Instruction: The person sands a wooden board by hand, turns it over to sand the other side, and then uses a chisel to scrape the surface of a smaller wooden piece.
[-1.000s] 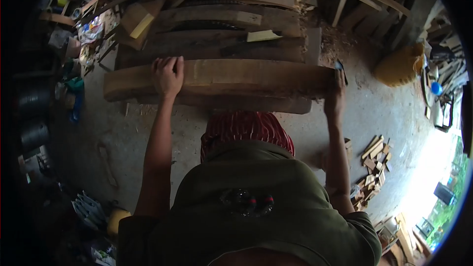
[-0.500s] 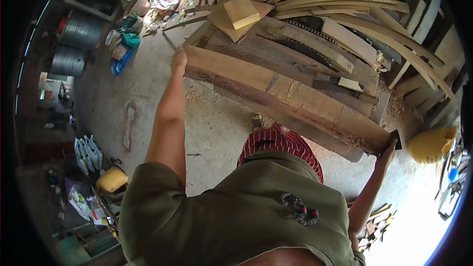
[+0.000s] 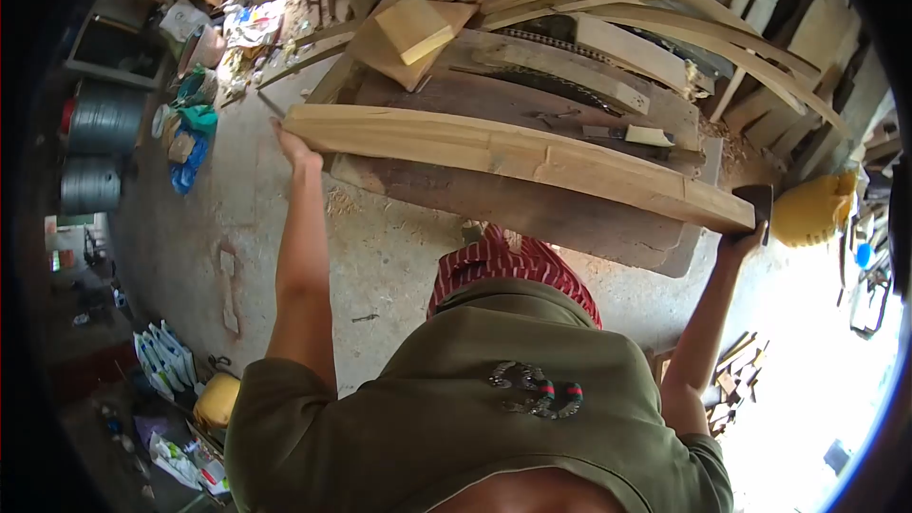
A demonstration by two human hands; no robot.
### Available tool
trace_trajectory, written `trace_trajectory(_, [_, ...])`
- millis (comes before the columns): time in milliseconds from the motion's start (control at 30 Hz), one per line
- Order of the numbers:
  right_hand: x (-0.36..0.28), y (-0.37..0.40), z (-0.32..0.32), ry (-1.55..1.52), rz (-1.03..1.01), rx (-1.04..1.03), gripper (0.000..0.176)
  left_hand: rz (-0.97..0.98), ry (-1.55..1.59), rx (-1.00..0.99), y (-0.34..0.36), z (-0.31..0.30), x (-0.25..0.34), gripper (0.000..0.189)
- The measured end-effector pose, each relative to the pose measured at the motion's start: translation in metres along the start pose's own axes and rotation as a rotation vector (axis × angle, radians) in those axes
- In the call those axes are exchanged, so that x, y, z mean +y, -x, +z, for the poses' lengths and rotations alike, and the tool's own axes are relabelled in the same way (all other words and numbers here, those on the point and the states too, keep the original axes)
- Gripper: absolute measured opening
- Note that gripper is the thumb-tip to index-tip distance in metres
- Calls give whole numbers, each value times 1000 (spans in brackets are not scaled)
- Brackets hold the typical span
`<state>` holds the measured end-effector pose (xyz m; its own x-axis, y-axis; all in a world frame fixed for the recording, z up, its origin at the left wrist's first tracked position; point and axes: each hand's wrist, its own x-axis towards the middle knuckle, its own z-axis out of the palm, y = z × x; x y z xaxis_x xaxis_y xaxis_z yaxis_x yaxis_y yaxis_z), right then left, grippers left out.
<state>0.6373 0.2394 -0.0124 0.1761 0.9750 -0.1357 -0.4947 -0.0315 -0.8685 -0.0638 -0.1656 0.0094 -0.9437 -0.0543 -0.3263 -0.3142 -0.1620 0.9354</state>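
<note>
The plank [image 3: 513,157] is pale raw wood, matt and rough-sawn. The slab [image 3: 494,204] beneath is dark, weathered wood. The floor [image 3: 380,247] is matt grey concrete dusted with shavings. The drums [image 3: 100,119] are dull grey metal; the shirt [image 3: 456,418] is matt olive cloth.

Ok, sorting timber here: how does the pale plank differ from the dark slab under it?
The pale plank is light yellow and narrow; the dark slab is brown and broader. The plank is raised and slanted; the slab rests below it. Both are long, rough-sawn wood.
</note>
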Motion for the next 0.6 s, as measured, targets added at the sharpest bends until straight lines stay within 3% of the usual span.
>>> trace_trajectory(67, [11,-18,-24,126,-51,-24,43,49,44,-112,-5,-3,-10,80])
trace_trajectory(133, [19,-27,-36,223,-49,84,50,14,39,-224,-12,-12,-11,84])
trace_trajectory(167, [8,-1,-7,252,-86,170,50,-64,37,-232,-5,-9,3,88])
trace_trajectory(233, [1,10,-4,237,-68,121,48,3,-95,-214,-14,-9,12,90])
trace_trajectory(267, [-3,11,-6,331,-74,123,57,-11,-92,-229,-10,-3,7,90])
trace_trajectory(333, [-20,17,-12,821,-246,30,49,143,-49,-109,-5,1,4,91])
trace_trajectory(367, [-27,28,-4,823,-244,27,49,153,-13,-87,-3,3,3,92])
trace_trajectory(433, [-37,63,29,1584,-882,-65,41,161,-10,-47,2,7,4,92])
trace_trajectory(467, [-29,73,29,1662,-844,-154,43,164,-16,-14,4,7,5,93])
trace_trajectory(533, [-19,105,63,1730,-1004,-245,49,150,13,-89,10,6,6,94])
trace_trajectory(600, [-6,142,110,1661,-924,-510,56,132,45,-161,9,7,5,94])
